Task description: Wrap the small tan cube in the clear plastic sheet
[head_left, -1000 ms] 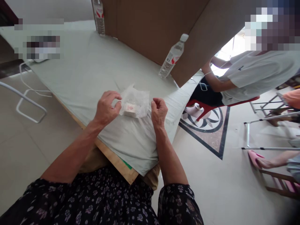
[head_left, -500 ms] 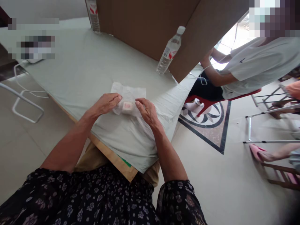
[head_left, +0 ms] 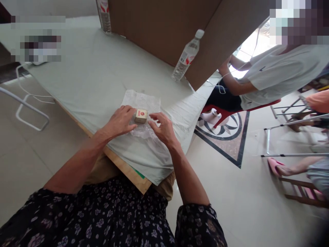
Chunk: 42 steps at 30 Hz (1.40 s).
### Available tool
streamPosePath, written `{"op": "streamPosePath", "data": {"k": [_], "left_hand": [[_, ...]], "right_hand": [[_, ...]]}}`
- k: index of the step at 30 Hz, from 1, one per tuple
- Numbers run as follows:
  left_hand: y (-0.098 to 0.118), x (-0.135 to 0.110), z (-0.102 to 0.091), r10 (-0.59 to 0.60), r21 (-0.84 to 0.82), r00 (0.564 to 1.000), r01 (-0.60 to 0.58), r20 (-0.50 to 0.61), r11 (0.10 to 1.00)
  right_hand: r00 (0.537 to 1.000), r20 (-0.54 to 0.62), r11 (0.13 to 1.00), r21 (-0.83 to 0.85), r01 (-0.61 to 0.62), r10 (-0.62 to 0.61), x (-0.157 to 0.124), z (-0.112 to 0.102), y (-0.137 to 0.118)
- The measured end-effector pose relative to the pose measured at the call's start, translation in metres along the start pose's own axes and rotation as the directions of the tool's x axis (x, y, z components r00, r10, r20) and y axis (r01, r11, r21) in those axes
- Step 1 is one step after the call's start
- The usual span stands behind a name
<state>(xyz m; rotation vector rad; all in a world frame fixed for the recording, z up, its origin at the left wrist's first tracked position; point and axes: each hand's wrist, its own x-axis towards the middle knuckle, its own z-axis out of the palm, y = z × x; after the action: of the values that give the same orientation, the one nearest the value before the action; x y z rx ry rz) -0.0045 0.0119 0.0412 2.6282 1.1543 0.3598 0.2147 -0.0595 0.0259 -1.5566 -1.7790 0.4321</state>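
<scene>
A small cream box (head_left: 141, 116) with a red print on its top sits uncovered on a spread sheet of bubble wrap (head_left: 144, 100). The wrap lies on the pale green tablecloth near the table's corner. Just left of the box is my left hand (head_left: 120, 120), palm down, its fingers apart and holding nothing. On the other side my right hand (head_left: 162, 127) hovers with curved, parted fingers, a small gap from the box. The front part of the wrap is crumpled and reaches under my right hand.
A clear water bottle (head_left: 186, 56) stands on the cloth (head_left: 84, 68) before a large cardboard panel (head_left: 159, 31); another bottle (head_left: 105, 17) is farther left. A blurred-out device with a white cable lies far left. At right, a person in a white shirt (head_left: 277, 75) sits on a red chair.
The front flap of bubble wrap that covered the box has come down toward me, leaving the box bare. My fingers have opened, and both hands have shifted slightly nearer my body.
</scene>
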Motion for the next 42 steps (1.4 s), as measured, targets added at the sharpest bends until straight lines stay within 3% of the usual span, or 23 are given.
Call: {"op": "streamPosePath", "data": {"k": [4,7,10,13,18,22,24,27,31,33,36,38,42], "left_hand": [[0.001,-0.006,0.020,-0.061,-0.007,0.997,0.062,0.042,0.998],[0.007,-0.010,0.026,-0.121,0.039,0.988,0.118,0.093,0.992],[0.009,-0.009,0.027,-0.183,0.074,0.981,0.178,0.067,0.981],[0.004,-0.006,0.028,-0.217,0.084,0.976,0.215,0.017,0.973],[-0.001,-0.008,0.037,-0.234,0.079,0.972,0.236,-0.027,0.969],[0.002,-0.010,0.041,-0.234,0.097,0.972,0.236,-0.031,0.967],[0.004,-0.010,0.040,-0.239,0.104,0.970,0.241,-0.034,0.965],[0.006,-0.009,0.034,-0.251,0.110,0.968,0.251,-0.010,0.962],[0.009,0.001,0.018,-0.275,0.097,0.961,0.272,0.020,0.958],[0.010,0.011,0.013,-0.198,0.100,0.980,0.197,-0.007,0.975],[0.007,0.024,0.013,-0.070,0.089,0.996,0.065,0.054,0.994],[0.001,0.026,0.018,-0.091,0.090,0.990,0.082,0.110,0.993],[-0.017,0.011,0.025,-0.177,0.126,0.980,0.164,0.094,0.978]], "right_hand": [[0.998,0.059,0.994,-0.112,-0.014,0.021,0.025,0.028,0.000],[0.996,0.083,0.992,-0.119,-0.032,0.042,0.033,0.035,0.007],[0.993,-0.098,0.996,-0.055,-0.066,0.061,0.033,0.022,0.025],[0.956,-0.263,0.990,-0.025,-0.138,0.127,0.029,-0.003,0.051],[0.932,-0.264,0.940,-0.164,-0.298,0.249,0.017,-0.026,0.077],[0.916,-0.370,0.951,-0.197,-0.239,0.154,0.011,-0.021,0.056],[0.949,-0.310,0.967,-0.215,-0.135,0.064,0.013,-0.012,0.037],[0.996,-0.081,0.969,-0.248,0.006,-0.027,0.023,0.009,0.014],[0.992,0.123,0.955,-0.295,0.013,0.024,0.036,0.036,0.009],[0.989,0.145,0.947,-0.322,0.005,0.044,0.037,0.043,0.011],[0.985,0.166,0.936,-0.351,0.006,0.056,0.034,0.044,0.012],[0.980,0.184,0.932,-0.363,-0.003,0.075,0.032,0.043,0.011],[0.982,0.165,0.941,-0.337,-0.031,0.091,0.030,0.042,0.010]]}}
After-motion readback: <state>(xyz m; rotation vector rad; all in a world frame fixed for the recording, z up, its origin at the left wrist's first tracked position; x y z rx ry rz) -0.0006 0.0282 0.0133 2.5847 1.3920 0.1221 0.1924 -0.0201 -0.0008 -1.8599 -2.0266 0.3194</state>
